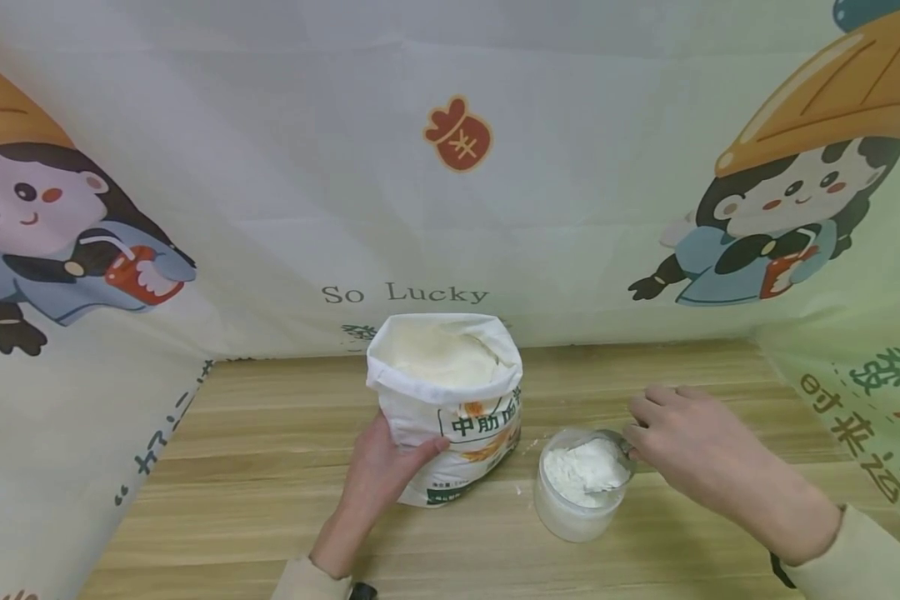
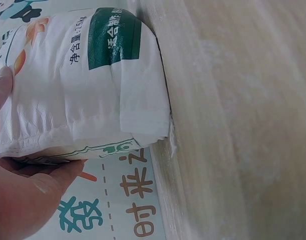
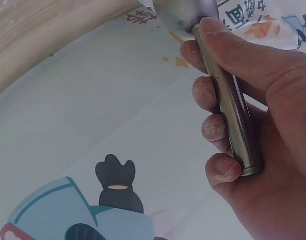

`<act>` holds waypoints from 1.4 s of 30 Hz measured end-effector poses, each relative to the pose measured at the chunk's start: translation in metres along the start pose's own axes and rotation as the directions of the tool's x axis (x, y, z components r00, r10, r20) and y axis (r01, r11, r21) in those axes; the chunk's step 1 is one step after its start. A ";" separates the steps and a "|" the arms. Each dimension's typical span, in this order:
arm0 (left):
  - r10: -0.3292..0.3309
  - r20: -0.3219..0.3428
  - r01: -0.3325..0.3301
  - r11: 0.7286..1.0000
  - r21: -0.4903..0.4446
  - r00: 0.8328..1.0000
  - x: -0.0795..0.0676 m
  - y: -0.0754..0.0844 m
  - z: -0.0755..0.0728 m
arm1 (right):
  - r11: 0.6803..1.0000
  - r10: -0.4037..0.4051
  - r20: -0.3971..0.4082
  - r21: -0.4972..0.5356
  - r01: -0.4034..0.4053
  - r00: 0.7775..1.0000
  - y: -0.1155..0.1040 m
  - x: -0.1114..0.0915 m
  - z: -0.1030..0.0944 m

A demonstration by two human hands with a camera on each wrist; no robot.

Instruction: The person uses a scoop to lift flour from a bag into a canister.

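Observation:
A white flour bag [image 1: 420, 417] stands upright with its top open and rolled back, pale flour showing inside. My left hand [image 1: 386, 471] grips the bag's left side, the thumb lying across its front. In the left wrist view the fingers go round the bag [image 2: 62, 95] near its lower part. My right hand [image 1: 690, 442] holds a metal scoop [image 3: 228, 105], its fingers wrapped about the smooth round handle. The scoop's bowl is over a clear round jar [image 1: 573, 521] that contains white flour [image 1: 588, 467]; heaped flour partly hides the bowl.
Both things stand on a wood-grain tabletop [image 1: 232, 467], the jar to the right of the bag. A little spilled flour dots the wood between them. Behind rises a white printed cloth [image 1: 307, 167], which also runs along both sides.

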State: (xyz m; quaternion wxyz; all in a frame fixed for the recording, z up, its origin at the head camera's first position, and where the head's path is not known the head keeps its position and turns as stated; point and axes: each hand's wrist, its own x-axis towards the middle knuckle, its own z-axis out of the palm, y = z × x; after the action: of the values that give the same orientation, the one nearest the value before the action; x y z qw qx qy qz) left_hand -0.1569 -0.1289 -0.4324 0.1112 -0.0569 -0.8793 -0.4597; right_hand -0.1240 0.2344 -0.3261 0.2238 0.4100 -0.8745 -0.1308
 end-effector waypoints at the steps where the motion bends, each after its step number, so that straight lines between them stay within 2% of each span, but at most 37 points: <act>1: 0.000 0.000 0.000 1.000 0.001 1.000 0.000 0.000 0.000 | 1.000 -0.005 -0.008 -0.004 0.005 1.000 0.000 0.000 0.000; 14: -0.004 -0.005 0.004 1.000 -0.016 1.000 -0.001 0.000 -0.001 | 1.000 0.024 -0.046 -0.003 -0.024 0.999 0.000 -0.001 -0.013; 21: 0.012 -0.010 -0.012 1.000 -0.003 1.000 0.000 -0.001 -0.001 | 1.000 -0.015 -0.119 -0.008 0.014 0.993 -0.002 -0.003 -0.005; 27: 0.012 -0.013 -0.012 1.000 0.001 1.000 0.000 -0.001 0.000 | 1.000 -0.029 -0.116 0.002 0.030 0.993 -0.006 -0.003 -0.002; 32: 0.007 -0.012 -0.007 1.000 0.003 1.000 -0.001 0.000 0.000 | 1.000 -0.009 -0.112 -0.006 0.008 0.994 0.000 -0.004 -0.010; 36: 0.006 -0.009 -0.006 1.000 0.003 1.000 0.000 -0.001 0.000 | 1.000 -0.003 -0.143 -0.001 0.003 0.990 0.006 -0.005 -0.016; 42: 0.002 -0.007 -0.002 1.000 0.002 1.000 0.000 -0.002 0.001 | 1.000 -0.004 -0.168 0.016 0.006 0.986 0.010 -0.009 -0.018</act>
State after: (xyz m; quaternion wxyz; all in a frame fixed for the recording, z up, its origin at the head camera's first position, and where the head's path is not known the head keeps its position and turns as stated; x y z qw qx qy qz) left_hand -0.1577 -0.1294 -0.4342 0.1146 -0.0559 -0.8794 -0.4587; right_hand -0.1168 0.2465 -0.3093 0.2928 0.4236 -0.8526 -0.0894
